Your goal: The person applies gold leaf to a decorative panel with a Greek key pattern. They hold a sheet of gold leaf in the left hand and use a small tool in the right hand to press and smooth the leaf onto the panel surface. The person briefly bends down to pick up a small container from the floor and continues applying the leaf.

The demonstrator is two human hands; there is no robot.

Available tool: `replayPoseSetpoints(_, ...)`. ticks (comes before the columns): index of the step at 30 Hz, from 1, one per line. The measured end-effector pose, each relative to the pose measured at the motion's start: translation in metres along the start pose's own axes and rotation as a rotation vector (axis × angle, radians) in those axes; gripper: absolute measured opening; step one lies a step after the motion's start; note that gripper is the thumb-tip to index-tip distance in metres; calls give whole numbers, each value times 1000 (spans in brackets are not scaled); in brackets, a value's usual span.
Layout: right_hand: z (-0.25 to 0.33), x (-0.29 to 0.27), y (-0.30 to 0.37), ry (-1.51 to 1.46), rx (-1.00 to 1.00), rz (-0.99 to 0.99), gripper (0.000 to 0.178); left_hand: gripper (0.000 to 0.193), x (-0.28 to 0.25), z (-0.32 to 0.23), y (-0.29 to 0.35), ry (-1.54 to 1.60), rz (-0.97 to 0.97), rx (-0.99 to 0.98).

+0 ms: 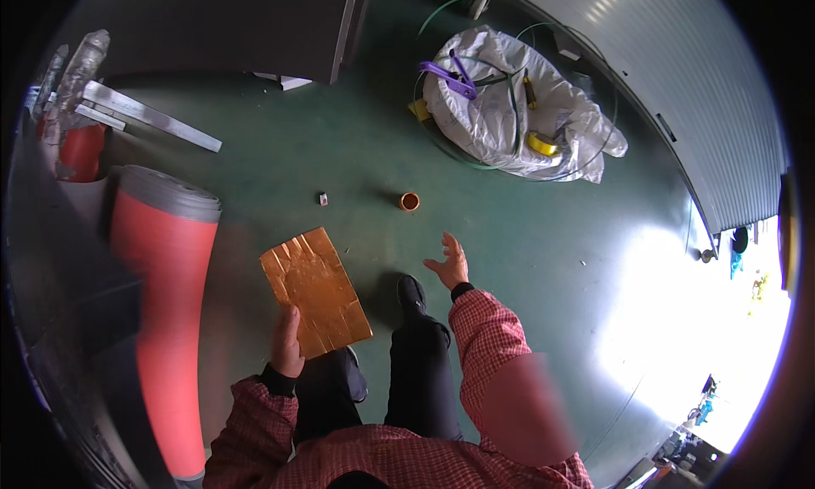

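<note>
A flat rectangular board wrapped in shiny copper-coloured tape or foil [316, 294] is gripped at its lower left edge by my left hand [289, 345]. My thumb lies on its upper face; the fingers beneath are hidden. To the right, my right hand [450, 262] hangs over the floor with its fingers spread and nothing in them. Beyond that hand, a small copper-brown ring that looks like a tape roll [409, 202] sits on the floor, apart from the fingers. A tiny white and red block [323, 199] lies to the left of the ring.
A red roll of sheeting with grey ends [170, 319] stands at left, near pale bars [157, 120]. At far right, a white sack [475, 52] carries a purple-handled tool [454, 80], yellow tape [542, 144] and green strapping. A dark cabinet [212, 22] and ribbed shutter [705, 90] border the green floor.
</note>
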State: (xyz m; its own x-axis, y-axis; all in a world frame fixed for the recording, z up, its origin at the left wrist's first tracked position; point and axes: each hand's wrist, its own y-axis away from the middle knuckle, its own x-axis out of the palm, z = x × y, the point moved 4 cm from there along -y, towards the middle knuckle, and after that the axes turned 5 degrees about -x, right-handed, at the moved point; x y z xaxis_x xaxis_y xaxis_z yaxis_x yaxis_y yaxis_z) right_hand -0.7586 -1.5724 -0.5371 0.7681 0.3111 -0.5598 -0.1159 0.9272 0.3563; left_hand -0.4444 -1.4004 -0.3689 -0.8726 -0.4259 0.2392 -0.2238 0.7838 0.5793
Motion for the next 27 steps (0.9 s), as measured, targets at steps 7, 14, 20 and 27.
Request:
replayPoseSetpoints(7,-98,97,-128,101,-123,-9,92,46,15,62,-128,311,70,6)
replayPoseSetpoints(14,-121,142,-177,-33,-210,-113,77,45,37,69,-179,333,16,54)
replayPoseSetpoints(20,-120,126,-181,-67,-259,-243,60,44,35,77,-191,291,-21,1)
replayPoseSetpoints(27,-51,41,-143,80,-526,-254,62,42,47,117,-220,208,-74,-17)
